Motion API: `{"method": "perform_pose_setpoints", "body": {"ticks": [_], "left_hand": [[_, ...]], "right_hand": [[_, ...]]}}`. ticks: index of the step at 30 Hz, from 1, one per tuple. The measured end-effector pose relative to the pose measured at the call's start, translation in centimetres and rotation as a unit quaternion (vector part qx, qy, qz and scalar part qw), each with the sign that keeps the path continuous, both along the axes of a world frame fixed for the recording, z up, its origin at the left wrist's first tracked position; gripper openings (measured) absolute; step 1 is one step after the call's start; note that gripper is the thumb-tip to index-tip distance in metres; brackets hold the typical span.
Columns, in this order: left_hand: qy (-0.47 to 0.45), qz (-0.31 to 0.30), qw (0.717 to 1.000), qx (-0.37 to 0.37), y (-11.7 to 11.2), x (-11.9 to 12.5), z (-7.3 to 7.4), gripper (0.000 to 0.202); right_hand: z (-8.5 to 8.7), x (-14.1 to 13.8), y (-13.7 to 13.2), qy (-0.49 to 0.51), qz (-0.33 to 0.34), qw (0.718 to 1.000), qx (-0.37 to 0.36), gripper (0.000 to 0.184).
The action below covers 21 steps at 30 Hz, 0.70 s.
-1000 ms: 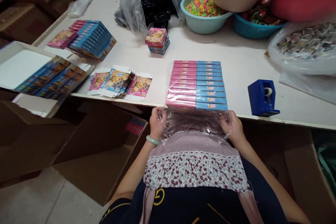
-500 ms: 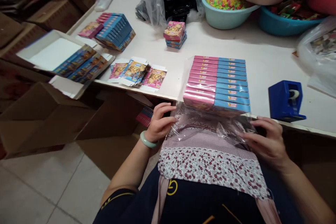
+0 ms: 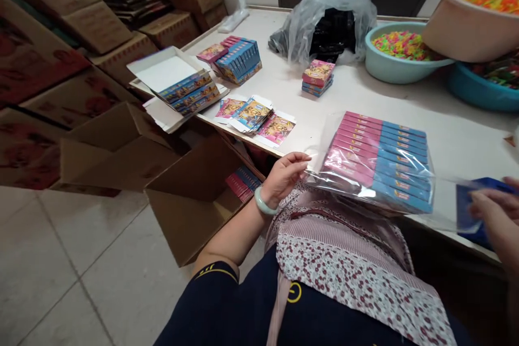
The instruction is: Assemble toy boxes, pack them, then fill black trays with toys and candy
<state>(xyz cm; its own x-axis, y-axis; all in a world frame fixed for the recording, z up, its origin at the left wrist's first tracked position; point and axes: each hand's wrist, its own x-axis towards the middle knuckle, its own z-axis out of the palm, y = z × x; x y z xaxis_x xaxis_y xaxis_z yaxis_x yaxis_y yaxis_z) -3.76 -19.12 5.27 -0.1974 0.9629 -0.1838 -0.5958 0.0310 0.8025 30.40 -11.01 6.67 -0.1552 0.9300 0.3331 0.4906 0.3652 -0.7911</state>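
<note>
At the near edge of the white table, a block of pink and blue boxes, set in 2 columns, is covered by clear film. The film's left end is pinched between thumb and fingers of the left hand; whether film or anything else is gripped by the right hand, blurred near the blue tape dispenser, cannot be told. The hands are well apart, with the block between them. The film is best drawn evenly from both sides, since a harder pull at 1 end could skew the columns, and loose folds smoothed flat against the boxes. Farther left, flat printed cartons are laid near the table's edge.
</note>
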Motion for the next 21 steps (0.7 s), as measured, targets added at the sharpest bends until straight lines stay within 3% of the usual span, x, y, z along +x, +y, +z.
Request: {"method": "perform_pose_setpoints", "body": {"ticks": [2, 4, 6, 9, 11, 13, 15, 18, 21], "left_hand": [[0.005, -0.010, 1.000, -0.005, -0.2, 0.0, 0.6, 0.033], [0.004, -0.007, 1.000, -0.004, -0.4, 0.0, 1.0, 0.030], [-0.006, 0.005, 1.000, 0.001, -0.6, 0.0, 1.0, 0.027], [-0.007, 0.023, 1.000, 0.008, -0.6, 0.1, 0.6, 0.025], [0.030, 0.036, 0.999, 0.014, -0.6, -0.1, 0.2, 0.023], [0.117, 0.050, 0.991, 0.038, -0.6, -0.3, 0.1, 0.020], [0.237, 0.065, 0.965, 0.087, -0.8, -0.5, 0.2, 0.016], [0.361, 0.059, 0.915, 0.169, -1.1, -0.7, 0.5, 0.015], [0.384, 0.028, 0.901, 0.202, -1.4, -1.0, 0.2, 0.018]], "right_hand": [[2.5, -3.0, -0.2, -0.096, -0.025, 0.989, 0.113, 0.037], [4.8, -7.4, -0.9, -0.176, 0.118, 0.958, 0.196, 0.028], [6.4, -12.3, -1.3, -0.177, 0.273, 0.909, 0.261, 0.017], [6.9, -18.2, -0.9, -0.245, 0.320, 0.869, 0.287, 0.016], [6.4, -20.3, -0.1, -0.284, 0.320, 0.858, 0.285, 0.018], [5.8, -21.2, 0.4, -0.298, 0.326, 0.856, 0.268, 0.021], [5.2, -21.6, 0.6, -0.271, 0.336, 0.873, 0.228, 0.023], [4.8, -21.1, 0.7, -0.150, 0.353, 0.920, 0.081, 0.024], [5.0, -17.5, 1.3, 0.016, 0.306, 0.948, -0.088, 0.022]]}}
